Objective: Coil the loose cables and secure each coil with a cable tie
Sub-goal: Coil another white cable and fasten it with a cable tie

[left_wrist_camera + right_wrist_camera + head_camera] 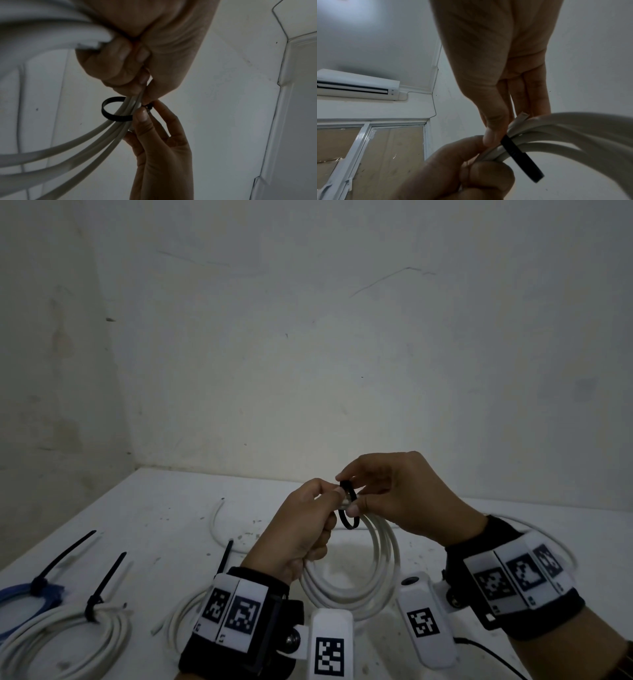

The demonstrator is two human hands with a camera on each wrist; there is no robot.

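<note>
White coil (356, 580) is centre-low in the head view, top lifted off the desk (164, 508), bottom apparently resting on it. Black cable tie (347, 505) is looped loosely round the bunched strands at the top, not cinched yet. My left hand (301, 529) is curled tight on the strands just beside the tie, so the turns stay stacked while I thread. My right hand (404, 498) pinches the tie at its head with thumb and fingertips; the left wrist view shows the loop (116, 109) standing well open on the far side of the strands. Holding it up clear of the desk gives me room to pull the tail. Next call: draw it snug, keeping all strands inside the loop. Lower left of the frame: a tied white coil (68, 635) and a tied blue coil (20, 597), tie tails sticking up. Another white coil (178, 618) sits partly behind my left wrist, with what looks like a tie tail above it, and a loose cable (219, 529) curves behind.
</note>
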